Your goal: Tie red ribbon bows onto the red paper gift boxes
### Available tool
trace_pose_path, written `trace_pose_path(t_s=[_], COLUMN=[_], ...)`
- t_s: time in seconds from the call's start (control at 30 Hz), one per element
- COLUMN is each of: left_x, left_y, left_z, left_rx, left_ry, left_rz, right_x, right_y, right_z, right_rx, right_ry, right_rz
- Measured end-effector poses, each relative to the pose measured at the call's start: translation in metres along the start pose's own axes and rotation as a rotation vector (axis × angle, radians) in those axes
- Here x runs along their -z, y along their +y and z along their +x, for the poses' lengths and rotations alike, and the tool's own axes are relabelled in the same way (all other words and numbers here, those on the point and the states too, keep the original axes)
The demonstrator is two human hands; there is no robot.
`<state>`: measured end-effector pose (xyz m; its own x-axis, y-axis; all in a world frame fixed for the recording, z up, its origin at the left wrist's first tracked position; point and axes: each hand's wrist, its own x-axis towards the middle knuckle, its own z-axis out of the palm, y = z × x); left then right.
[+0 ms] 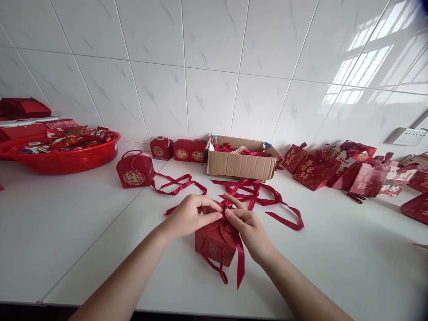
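One red plastic basin point(78, 162), cut off at the left edge, is heaped with wrapped sweets point(72, 139). Satin ribbon point(240, 263) is pinched by the left hand point(189, 216) just above a handled red gift box point(214, 243), its top partly hidden. Behind, red ribbons point(227, 147) are held in a cardboard carton point(234, 166). The knot, half hidden, is clamped by the right hand point(251, 229). Gift bags point(369, 180) are cropped at right.

The bare left forearm point(130, 272) and right forearm point(301, 281) are angled inward, and the hands are held close together. At the left grip point(190, 216), thumb and forefinger are pinched; at the right grip point(250, 229), the thumb is pressed forward, one finger outstretched.
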<state>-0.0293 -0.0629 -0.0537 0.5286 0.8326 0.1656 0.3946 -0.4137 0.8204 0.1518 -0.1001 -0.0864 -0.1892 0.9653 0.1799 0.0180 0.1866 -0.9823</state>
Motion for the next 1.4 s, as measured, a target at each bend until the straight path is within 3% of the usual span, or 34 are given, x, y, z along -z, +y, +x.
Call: trace_pose_path(t_s=[0.2,0.37,0.6,0.9,1.03,1.13,1.2,1.4], left_x=[-0.006,-0.008,-0.006,-0.008,-0.006,-0.004,-0.003,-0.001], left_y=[-0.007,-0.011,-0.010,-0.006,-0.003,0.000,0.001,0.002], left_z=[0.003,0.004,0.005,0.014,0.016,0.016,0.015,0.015], left_rx=[-0.015,-0.030,-0.166,-0.343,-0.376,-0.388,-0.383,-0.322], left_ry=[0.073,0.095,-0.047,-0.196,-0.227,-0.233,-0.235,-0.257], left_rz=[0.036,0.035,0.053,0.129,0.129,0.152,0.170,0.178], right_x=[-0.001,0.012,0.047,0.049,0.055,0.056,0.057,0.056], right_y=[0.000,-0.011,-0.027,-0.046,-0.054,-0.052,-0.048,-0.035], right_z=[0.000,-0.002,-0.007,-0.030,-0.025,-0.015,-0.009,-0.004], right_rx=[-0.010,-0.048,0.055,0.020,0.210,0.402,0.447,0.542], right_ry=[0.049,-0.017,-0.049,-0.129,-0.203,-0.346,-0.417,-0.436], right_rz=[-0.015,-0.136,-0.575,-0.833,-0.844,-0.833,-0.866,-0.934])
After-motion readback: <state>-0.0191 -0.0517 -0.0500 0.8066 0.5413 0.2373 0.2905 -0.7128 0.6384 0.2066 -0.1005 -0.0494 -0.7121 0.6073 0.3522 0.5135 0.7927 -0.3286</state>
